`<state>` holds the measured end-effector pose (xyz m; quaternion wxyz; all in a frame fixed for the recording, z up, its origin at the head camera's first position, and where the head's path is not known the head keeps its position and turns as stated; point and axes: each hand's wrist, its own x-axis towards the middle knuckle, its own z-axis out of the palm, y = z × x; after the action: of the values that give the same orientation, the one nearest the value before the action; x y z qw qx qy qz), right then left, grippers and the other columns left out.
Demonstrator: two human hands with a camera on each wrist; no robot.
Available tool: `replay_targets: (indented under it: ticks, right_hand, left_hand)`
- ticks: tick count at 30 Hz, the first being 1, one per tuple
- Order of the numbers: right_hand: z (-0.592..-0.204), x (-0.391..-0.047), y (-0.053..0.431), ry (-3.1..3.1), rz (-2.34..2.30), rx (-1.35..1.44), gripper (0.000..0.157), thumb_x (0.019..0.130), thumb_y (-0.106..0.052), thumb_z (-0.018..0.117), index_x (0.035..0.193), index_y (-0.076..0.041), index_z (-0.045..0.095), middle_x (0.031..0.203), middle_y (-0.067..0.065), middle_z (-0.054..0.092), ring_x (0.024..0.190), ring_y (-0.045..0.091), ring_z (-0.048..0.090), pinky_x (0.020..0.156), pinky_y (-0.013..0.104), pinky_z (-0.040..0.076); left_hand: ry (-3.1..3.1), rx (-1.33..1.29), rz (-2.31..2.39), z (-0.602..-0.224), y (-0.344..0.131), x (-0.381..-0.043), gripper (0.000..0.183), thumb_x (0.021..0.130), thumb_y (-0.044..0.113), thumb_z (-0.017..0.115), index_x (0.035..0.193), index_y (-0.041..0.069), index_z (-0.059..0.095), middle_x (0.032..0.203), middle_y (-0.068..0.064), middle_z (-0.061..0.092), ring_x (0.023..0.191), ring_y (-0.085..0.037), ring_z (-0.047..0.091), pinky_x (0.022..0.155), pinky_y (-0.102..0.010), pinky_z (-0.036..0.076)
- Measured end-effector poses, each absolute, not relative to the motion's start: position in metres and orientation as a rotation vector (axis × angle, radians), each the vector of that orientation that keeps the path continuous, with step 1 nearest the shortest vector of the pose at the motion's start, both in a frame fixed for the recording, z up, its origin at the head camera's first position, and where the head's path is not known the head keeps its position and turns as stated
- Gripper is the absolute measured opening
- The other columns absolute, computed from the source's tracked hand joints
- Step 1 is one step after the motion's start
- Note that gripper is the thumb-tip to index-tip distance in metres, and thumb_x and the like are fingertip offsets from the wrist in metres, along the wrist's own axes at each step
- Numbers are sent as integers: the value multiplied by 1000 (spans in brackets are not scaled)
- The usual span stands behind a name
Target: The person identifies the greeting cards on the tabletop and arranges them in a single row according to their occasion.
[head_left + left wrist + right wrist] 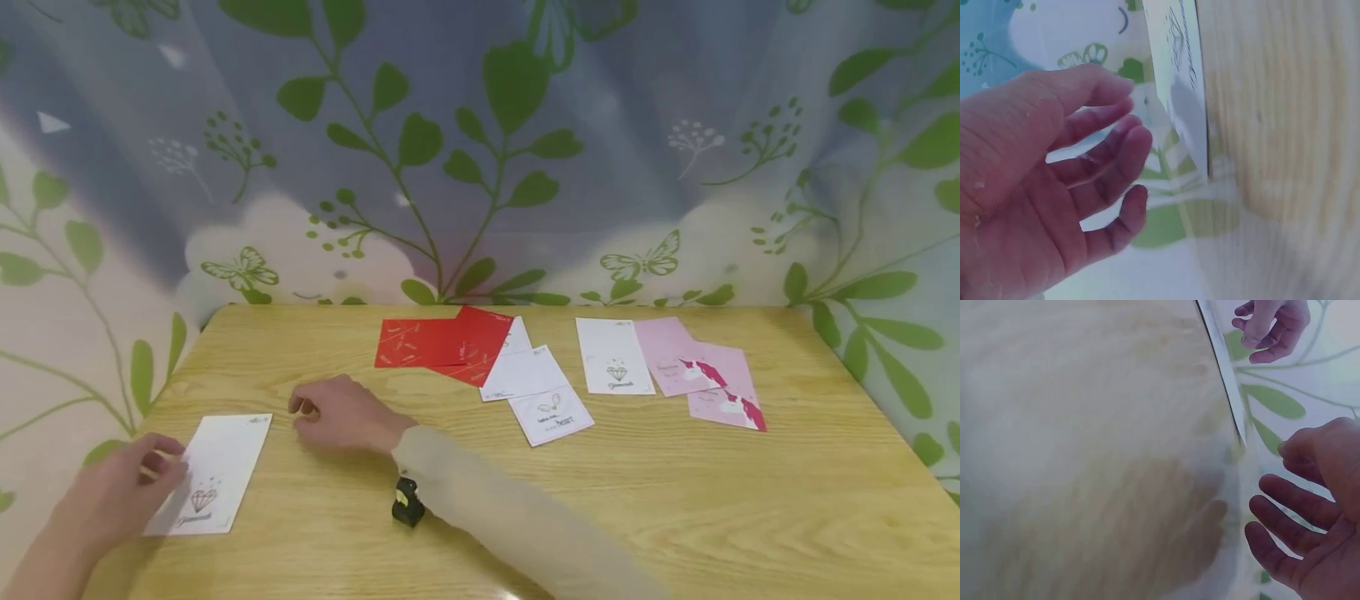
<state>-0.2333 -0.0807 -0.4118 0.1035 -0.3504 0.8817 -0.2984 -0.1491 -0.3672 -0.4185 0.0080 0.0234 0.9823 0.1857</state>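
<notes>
A white diamond-print card (225, 467) lies on the left part of the table, partly hidden by my left hand (127, 492). That hand hovers over the card's left edge, its fingers loosely bent around nothing. In the left wrist view the gap between thumb and fingers is bare, and the card (1188, 119) is beyond the fingertips. My right hand (341, 414) is over the wood to the right of this card, fingers loosely curved and holding nothing. The right wrist view shows its spread fingers (1291, 525) and the card's thin edge (1225, 381).
At the back middle, red cards (420, 342) overlap, with white cards (551, 412) fanned beside them. Further right, another diamond card (617, 358) touches pink unicorn cards (723, 383). A leaf-patterned curtain (480, 167) hangs behind the wooden table (675, 500). A small black device (407, 504) is at my right wrist.
</notes>
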Motion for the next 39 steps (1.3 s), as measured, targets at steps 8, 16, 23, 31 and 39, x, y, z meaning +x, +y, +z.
replay_targets:
  ticks: [8, 16, 23, 31, 39]
  right_hand:
    - [-412, -242, -49, 2718, -861, -1007, 28, 100, -27, 59, 125, -21, 70, 123, -8, 71, 112, 6, 65, 84, 18, 51]
    - [-408, -241, -4, 2908, -684, -981, 45, 101, -40, 58, 142, -20, 59, 143, -2, 62, 134, 20, 57, 108, 43, 49]
    - [-400, -242, 34, 3024, -511, -876, 63, 99, -56, 54, 154, -27, 43, 164, 6, 39, 154, 36, 31, 120, 63, 31]
    - [-399, -239, 73, 3079, -476, -757, 74, 97, -64, 53, 160, -29, 35, 169, 11, 29, 158, 40, 19, 123, 68, 17]
    - [-400, -240, 111, 3147, -422, -635, 78, 94, -68, 53, 159, -27, 37, 166, 9, 34, 154, 46, 25, 119, 72, 22]
  left_hand:
    - [3237, 209, 754, -415, -335, -156, 23, 94, 18, 71, 111, 4, 68, 90, -8, 72, 68, 6, 58, 59, -22, 46]
    - [3370, 361, 641, -412, -300, -166, 43, 96, 31, 70, 129, 5, 64, 124, -24, 67, 79, -39, 70, 62, -44, 50]
    - [3390, 417, 454, -410, -279, -177, 61, 96, 42, 68, 146, 10, 53, 152, -30, 46, 119, -54, 57, 85, -78, 42]
    - [3271, 468, 512, -415, -251, -181, 72, 97, 51, 65, 155, 16, 42, 167, -28, 20, 147, -57, 27, 98, -89, 19]
    - [3225, 545, 546, -409, -220, -188, 70, 96, 48, 66, 155, 18, 42, 167, -26, 22, 149, -54, 26, 104, -87, 18]
